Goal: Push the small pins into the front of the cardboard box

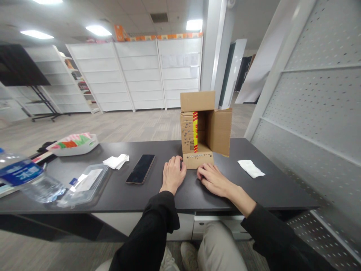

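Observation:
A cardboard box [205, 124] stands on the dark desk with its opening toward me and its flaps spread. Small grey dots cover its left flap, beside a yellow and red tape strip [195, 131]. More small silvery dots run in a row along the lower flap [194, 161], which slopes down to the desk. My left hand [173, 175] rests by that flap's left edge, fingers loosely bent and apart, with nothing visible in it. At the flap's lower right edge is my right hand [214, 180], its fingers curled together; anything inside them is hidden.
Left of my hands lie a phone [140, 169], a folded tissue [116, 161], a clear plastic case [87, 184] and a water bottle [28, 177] on its side. A white basket [76, 148] sits behind. Another tissue [251, 168] lies right, near a perforated panel [316, 98].

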Motion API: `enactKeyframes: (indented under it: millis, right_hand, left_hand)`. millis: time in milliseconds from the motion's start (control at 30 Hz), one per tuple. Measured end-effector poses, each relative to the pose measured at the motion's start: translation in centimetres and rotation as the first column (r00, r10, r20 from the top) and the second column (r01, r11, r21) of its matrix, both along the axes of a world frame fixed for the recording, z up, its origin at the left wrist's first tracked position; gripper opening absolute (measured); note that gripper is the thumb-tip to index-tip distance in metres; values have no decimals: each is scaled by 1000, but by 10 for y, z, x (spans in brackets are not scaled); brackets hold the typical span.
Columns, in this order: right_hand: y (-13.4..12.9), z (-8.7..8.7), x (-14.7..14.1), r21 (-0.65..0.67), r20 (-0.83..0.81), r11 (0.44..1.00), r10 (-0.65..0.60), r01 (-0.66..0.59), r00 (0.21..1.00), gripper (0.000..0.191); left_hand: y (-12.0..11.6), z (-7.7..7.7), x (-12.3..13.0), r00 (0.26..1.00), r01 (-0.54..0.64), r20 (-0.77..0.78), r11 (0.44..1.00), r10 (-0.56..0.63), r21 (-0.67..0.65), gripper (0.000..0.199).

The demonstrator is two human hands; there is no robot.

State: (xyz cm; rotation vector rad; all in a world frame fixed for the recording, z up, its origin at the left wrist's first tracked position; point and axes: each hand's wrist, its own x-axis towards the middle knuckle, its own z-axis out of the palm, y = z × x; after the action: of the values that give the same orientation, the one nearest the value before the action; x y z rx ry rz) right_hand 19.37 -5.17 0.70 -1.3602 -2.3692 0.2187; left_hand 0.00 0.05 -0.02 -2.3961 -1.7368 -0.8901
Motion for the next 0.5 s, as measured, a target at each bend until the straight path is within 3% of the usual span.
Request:
enactKeyframes:
  millis: [100, 200, 367, 500]
  right_hand:
    - [5, -2, 0, 17, -100, 1000, -3, 4, 995, 16]
    - [15, -3, 1, 74, -298, 996, -19, 43, 954, 11]
    - [36, -1, -1, 177, -582, 953, -99, 245, 807, 3]
    - [46, -4, -2, 188, -721, 894, -156, 407, 675, 8]
  left_hand:
    - [0, 0, 0, 1000, -4, -7, 1000, 4, 1, 14]
    - [0, 0, 0, 1000, -2, -7, 1000, 2, 6, 14]
    - [-1, 1, 0, 1000, 1, -3, 1000, -1, 9, 14]
    - [-1, 1, 0, 1000, 2, 4, 1000, -2, 6, 14]
